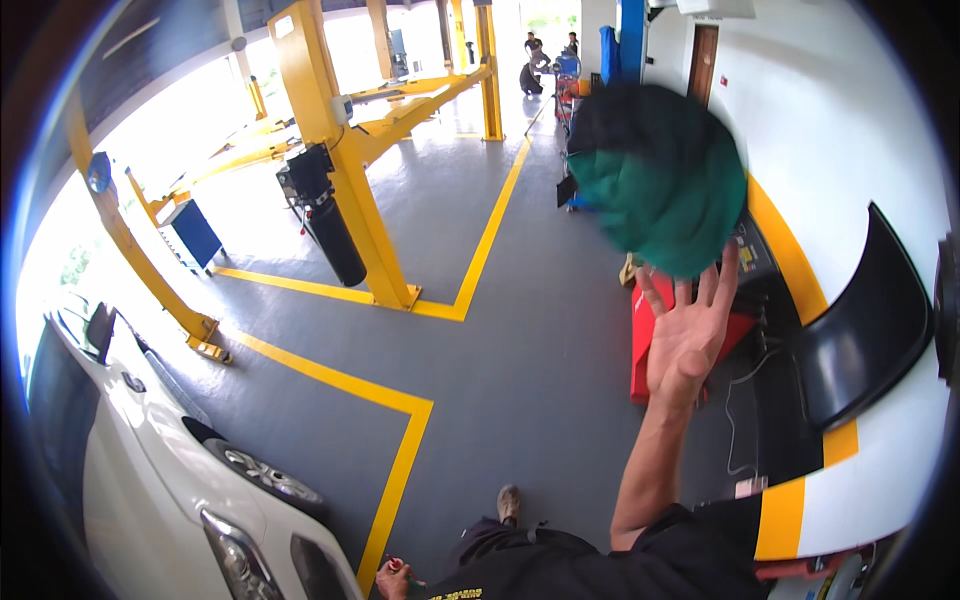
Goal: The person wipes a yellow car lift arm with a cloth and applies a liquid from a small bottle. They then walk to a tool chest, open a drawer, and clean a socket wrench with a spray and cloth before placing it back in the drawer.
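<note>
— Starting at the left, what do we see?

— A glossy white car [150,470], left of the left hand [393,579], and a painted yellow floor line [405,470] just beside that hand. Well beyond it stands a square yellow steel lift post [340,170] carrying a black cylindrical unit [335,240].

— And how is the left hand itself?

— Low down, its fingers curled around a small red object [396,564]; we can't tell what that is.

— Between the hands?

— A greyish-brown shoe [509,505] on the grey floor [500,400].

— Then the right hand [690,335]?

— Raised, palm showing, fingers spread. Right above its fingertips we find a rounded, dark green and black cloth-like thing [660,190], blurred; we can't tell whether the fingertips touch it.

— What's around that hand?

— An angular bright red stand [640,350], partly hidden behind it. To its right, we see a curved glossy black panel [870,330] against the white wall [840,120].
</note>
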{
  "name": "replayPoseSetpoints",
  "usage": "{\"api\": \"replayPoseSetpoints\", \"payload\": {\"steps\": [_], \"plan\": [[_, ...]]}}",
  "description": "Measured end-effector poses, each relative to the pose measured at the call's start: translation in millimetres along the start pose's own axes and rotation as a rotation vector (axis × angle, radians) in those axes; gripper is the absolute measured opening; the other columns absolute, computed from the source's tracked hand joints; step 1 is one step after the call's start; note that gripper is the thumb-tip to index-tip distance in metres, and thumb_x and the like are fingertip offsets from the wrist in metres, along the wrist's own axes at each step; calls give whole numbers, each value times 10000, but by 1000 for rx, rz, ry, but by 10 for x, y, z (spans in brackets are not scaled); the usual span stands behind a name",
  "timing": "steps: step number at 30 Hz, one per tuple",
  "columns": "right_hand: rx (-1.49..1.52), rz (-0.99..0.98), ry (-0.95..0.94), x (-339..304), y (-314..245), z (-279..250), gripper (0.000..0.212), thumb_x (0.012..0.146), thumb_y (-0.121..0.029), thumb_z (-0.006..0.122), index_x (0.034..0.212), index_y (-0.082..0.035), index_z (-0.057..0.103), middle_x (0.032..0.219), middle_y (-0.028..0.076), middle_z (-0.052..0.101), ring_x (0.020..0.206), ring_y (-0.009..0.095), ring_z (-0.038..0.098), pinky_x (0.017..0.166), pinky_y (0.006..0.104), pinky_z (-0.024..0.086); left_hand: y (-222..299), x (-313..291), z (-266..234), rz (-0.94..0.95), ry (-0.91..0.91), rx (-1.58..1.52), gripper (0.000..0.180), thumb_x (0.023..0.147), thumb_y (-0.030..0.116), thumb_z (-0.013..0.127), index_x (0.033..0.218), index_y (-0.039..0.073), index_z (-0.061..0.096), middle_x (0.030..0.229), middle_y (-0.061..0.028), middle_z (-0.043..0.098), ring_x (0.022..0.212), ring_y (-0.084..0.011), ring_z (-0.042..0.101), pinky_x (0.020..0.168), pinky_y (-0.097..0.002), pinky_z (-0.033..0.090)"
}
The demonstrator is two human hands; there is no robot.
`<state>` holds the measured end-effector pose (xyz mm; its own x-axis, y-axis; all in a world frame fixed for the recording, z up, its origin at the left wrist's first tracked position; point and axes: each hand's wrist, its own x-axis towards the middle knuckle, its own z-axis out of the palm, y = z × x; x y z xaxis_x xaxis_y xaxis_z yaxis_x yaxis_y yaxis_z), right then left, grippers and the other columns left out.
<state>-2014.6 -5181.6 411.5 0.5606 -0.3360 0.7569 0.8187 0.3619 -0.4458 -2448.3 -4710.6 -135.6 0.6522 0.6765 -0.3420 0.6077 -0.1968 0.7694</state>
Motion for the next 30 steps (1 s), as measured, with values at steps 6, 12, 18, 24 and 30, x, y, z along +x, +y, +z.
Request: {"api": "replayPoseSetpoints", "payload": {"steps": [6,12,18,24,30], "plan": [[-408,236,-595,-69,1924,914,133,1036,-135,735,1130,-41,746,983,82,733,925,232,739,836,387,600,1801,1864,741,-166,-227,-344,374,803,233,910,1126,87,791,993,-123,741,938,-271,773,894,-455,617],[-30,284,-1170,-553,2895,1022,378,853,-65,842,1201,-54,696,1102,183,768,1002,381,785,859,451,639,3432,3674,1763,297,-127,7,483,815,335,922,1245,159,792,1193,-123,740,1117,-318,745,974,-474,599],[-359,572,-1165,484,4571,-270,422,819,-54,853,1221,-95,729,1103,143,798,995,377,783,851,430,634,4812,4319,2510,199,-47,560,474,817,419,911,1244,236,820,1279,-101,756,1187,-336,745,990,-479,597],[-1023,785,-993,1508,5942,-1563,296,896,-104,803,1173,-115,701,1034,158,777,1011,437,746,856,502,598,5062,4855,2740,-54,-188,578,324,805,383,913,1028,162,833,950,-86,815,903,-262,781,868,-425,610],[-1122,828,-816,2610,7180,-1917,255,931,-129,793,1162,-107,689,1000,180,768,992,460,731,810,546,568,5808,5365,3223,-138,-378,183,321,868,132,957,1118,33,781,874,8,785,822,-46,678,793,-228,544]]}}
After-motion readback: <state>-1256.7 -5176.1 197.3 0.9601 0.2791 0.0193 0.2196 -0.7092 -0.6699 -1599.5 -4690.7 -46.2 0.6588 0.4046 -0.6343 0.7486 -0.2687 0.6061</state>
